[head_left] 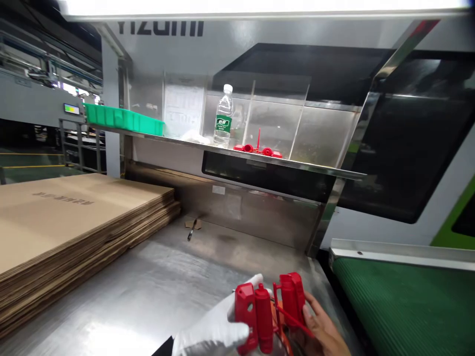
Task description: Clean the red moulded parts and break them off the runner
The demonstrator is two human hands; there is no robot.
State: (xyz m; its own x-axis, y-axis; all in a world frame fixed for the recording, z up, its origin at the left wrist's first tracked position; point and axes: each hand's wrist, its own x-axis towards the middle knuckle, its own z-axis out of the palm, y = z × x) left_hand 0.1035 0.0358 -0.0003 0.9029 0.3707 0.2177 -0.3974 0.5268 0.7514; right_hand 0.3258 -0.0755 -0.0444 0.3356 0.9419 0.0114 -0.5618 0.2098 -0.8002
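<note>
My left hand (pixel 218 324), in a white glove, is closed around the left part of a red plastic moulding (pixel 264 316) near the bottom of the head view. My right hand (pixel 321 326), bare, grips the right part (pixel 291 296) of the red plastic. Thin red bars run between the two parts. Something orange shows between and below the hands, too hidden to make out. Both hands are over the front of the metal table (pixel 148 291).
Stacked cardboard (pixel 85 212) lies at left, a green conveyor belt (pixel 404 291) at right. A pen (pixel 192 230) lies at the table's back. The shelf (pixel 304 167) above holds a green tray (pixel 122 120), a water bottle (pixel 223 118) and red pieces (pixel 258 150).
</note>
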